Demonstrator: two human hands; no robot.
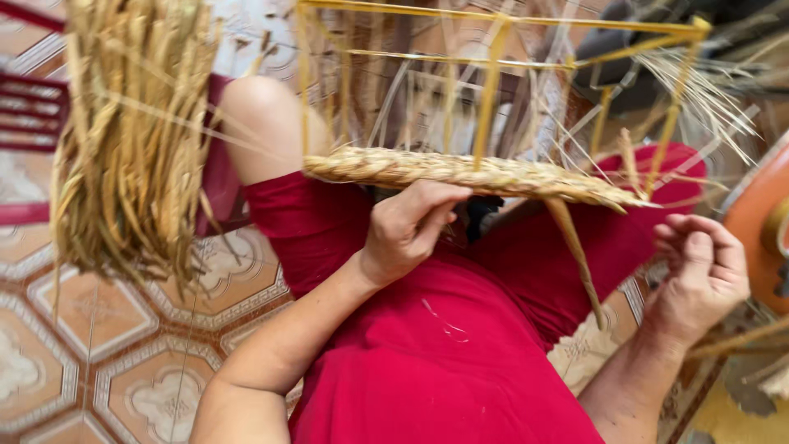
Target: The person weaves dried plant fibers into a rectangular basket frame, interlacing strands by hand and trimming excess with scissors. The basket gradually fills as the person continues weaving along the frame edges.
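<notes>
While a bundle of dried straw (131, 140) hangs at the left, the left hand (407, 234) pinches the woven straw braid (468, 174) along the yellow wire frame (493, 74). The right hand (699, 275) is loosely curled, grasping nothing visible; keeping the braid taut against the frame seems wise.

Yellow wire frame (491, 90); tan woven straw braid (460, 173); golden straw bundle (131, 140); red clothes (444, 345); orange-and-cream patterned floor tiles (90, 321).
</notes>
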